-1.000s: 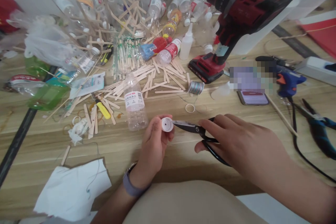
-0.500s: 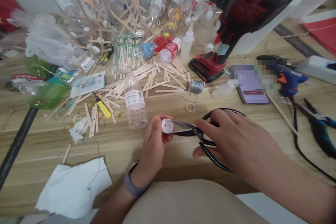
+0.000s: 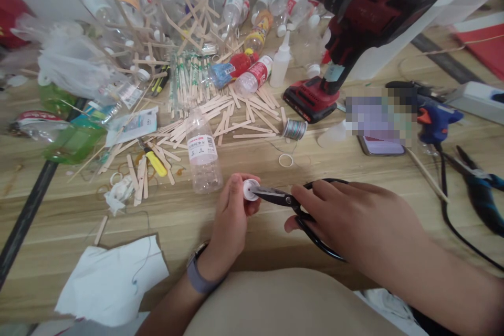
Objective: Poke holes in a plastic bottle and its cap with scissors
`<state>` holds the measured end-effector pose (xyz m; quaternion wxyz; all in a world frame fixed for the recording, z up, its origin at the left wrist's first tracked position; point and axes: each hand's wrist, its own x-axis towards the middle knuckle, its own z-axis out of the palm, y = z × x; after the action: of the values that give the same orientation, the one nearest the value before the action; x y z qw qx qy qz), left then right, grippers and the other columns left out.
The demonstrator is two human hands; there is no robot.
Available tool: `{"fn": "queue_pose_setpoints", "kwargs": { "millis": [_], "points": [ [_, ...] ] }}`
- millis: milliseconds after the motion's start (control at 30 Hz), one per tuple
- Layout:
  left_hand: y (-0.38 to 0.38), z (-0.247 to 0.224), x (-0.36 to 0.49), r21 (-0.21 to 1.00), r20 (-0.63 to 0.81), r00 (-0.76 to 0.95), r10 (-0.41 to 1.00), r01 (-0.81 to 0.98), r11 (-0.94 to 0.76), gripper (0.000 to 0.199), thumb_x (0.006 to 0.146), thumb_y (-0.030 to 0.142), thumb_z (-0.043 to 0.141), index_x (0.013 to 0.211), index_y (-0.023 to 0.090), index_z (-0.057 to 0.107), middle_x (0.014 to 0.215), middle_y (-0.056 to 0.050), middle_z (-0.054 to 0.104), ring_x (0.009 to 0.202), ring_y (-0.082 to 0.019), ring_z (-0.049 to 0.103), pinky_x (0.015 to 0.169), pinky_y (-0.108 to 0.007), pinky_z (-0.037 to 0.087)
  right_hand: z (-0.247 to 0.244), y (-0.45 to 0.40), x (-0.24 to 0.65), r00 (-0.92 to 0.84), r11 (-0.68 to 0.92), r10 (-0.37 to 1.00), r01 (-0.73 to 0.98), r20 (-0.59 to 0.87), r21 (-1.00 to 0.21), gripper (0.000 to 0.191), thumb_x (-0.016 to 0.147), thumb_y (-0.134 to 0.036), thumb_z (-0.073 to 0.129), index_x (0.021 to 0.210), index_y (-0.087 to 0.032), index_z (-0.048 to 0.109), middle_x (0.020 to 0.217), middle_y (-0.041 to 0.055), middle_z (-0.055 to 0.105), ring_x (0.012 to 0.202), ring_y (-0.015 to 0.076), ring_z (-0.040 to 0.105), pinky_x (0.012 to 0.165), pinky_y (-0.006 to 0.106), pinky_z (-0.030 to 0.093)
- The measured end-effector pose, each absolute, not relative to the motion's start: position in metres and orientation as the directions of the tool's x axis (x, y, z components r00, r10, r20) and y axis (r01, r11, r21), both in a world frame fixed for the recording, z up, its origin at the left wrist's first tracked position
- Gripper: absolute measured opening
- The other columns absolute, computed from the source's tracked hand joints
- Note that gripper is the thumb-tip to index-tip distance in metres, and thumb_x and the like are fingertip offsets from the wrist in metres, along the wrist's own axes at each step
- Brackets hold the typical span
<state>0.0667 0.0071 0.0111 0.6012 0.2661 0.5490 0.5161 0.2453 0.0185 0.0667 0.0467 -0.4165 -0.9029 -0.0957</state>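
Note:
My left hand (image 3: 231,215) pinches a small white bottle cap (image 3: 249,182), its hollow side turned toward me. Black-handled scissors (image 3: 275,196) are in my right hand (image 3: 350,215), with fingers through and around the loops. The blades are nearly together, and their tips reach into the cap near its dark centre hole. Just beyond my left hand, a clear plastic bottle (image 3: 202,155) with a white label lies on the table. A thin white ring (image 3: 285,160) rests past the scissors.
Wooden sticks (image 3: 220,115) lie scattered mid-table, with several plastic bottles (image 3: 236,5) behind. A red cordless drill (image 3: 315,97) stands at back right. A thread spool (image 3: 294,129), a phone (image 3: 381,144), a blue glue gun (image 3: 437,118) and pliers (image 3: 478,184) lie rightward. White paper (image 3: 110,283) is front left.
The scissor blades have closed from apart to nearly together, and their tips have moved into the cap. My right hand has shifted slightly down; my left has barely moved.

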Motion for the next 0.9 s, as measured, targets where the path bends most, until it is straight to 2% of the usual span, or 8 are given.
{"fn": "queue_pose_setpoints", "kwargs": {
  "millis": [167, 400, 567, 700, 900],
  "points": [
    [0.007, 0.011, 0.068, 0.884, -0.393, -0.125, 0.911, -0.325, 0.336, 0.04, 0.096, 0.054, 0.046, 0.085, 0.019, 0.062, 0.057, 0.004, 0.047, 0.053, -0.012, 0.041, 0.051, -0.026, 0.029, 0.068, 0.019, 0.243, -0.66, 0.641, 0.733, 0.751, 0.162, 0.162, 0.022, 0.081, -0.037, 0.075, 0.077, -0.02, 0.062, 0.058, -0.0026, 0.054, 0.048, 0.0196, 0.059, 0.053, 0.031, 0.024],
    [0.008, 0.012, 0.066, 0.877, -0.418, -0.134, 0.899, -0.318, 0.36, 0.042, 0.092, 0.058, 0.049, 0.084, 0.019, 0.061, 0.06, 0.004, 0.047, 0.051, -0.011, 0.037, 0.049, -0.026, 0.026, 0.068, 0.019, 0.243, -0.672, 0.655, 0.724, 0.741, 0.155, 0.15, 0.009, 0.086, -0.024, 0.064, 0.078, -0.02, 0.062, 0.059, -0.0018, 0.055, 0.049, 0.0203, 0.06, 0.053, 0.031, 0.024],
    [0.007, 0.012, 0.066, 0.876, -0.394, -0.092, 0.914, -0.339, 0.343, 0.05, 0.092, 0.063, 0.046, 0.094, 0.017, 0.065, 0.059, 0.003, 0.048, 0.053, -0.012, 0.04, 0.05, -0.026, 0.027, 0.064, 0.02, 0.244, -0.651, 0.635, 0.742, 0.759, 0.16, 0.144, 0.017, 0.089, -0.032, 0.066, 0.077, -0.02, 0.062, 0.058, -0.0012, 0.056, 0.048, 0.0201, 0.06, 0.052, 0.031, 0.02],
    [0.005, 0.01, 0.067, 0.875, -0.35, -0.059, 0.935, -0.377, 0.304, 0.046, 0.09, 0.06, 0.054, 0.102, 0.017, 0.067, 0.061, 0.003, 0.049, 0.057, -0.012, 0.041, 0.053, -0.026, 0.029, 0.064, 0.019, 0.245, -0.619, 0.6, 0.765, 0.785, 0.178, 0.152, 0.023, 0.087, -0.04, 0.07, 0.076, -0.021, 0.062, 0.056, -0.0013, 0.056, 0.043, 0.0197, 0.056, 0.049, 0.03, 0.016],
    [0.009, 0.019, 0.069, 0.797, -0.478, -0.117, 0.871, -0.475, 0.373, 0.036, 0.092, 0.051, 0.057, 0.087, 0.017, 0.068, 0.058, 0.004, 0.042, 0.053, -0.01, 0.033, 0.051, -0.028, 0.021, 0.074, 0.022, 0.243, -0.602, 0.581, 0.793, 0.794, 0.093, 0.178, 0.02, 0.081, -0.039, 0.079, 0.084, -0.023, 0.066, 0.068, -0.0009, 0.059, 0.057, 0.019, 0.064, 0.05, 0.031, 0.033]
  ]
}}
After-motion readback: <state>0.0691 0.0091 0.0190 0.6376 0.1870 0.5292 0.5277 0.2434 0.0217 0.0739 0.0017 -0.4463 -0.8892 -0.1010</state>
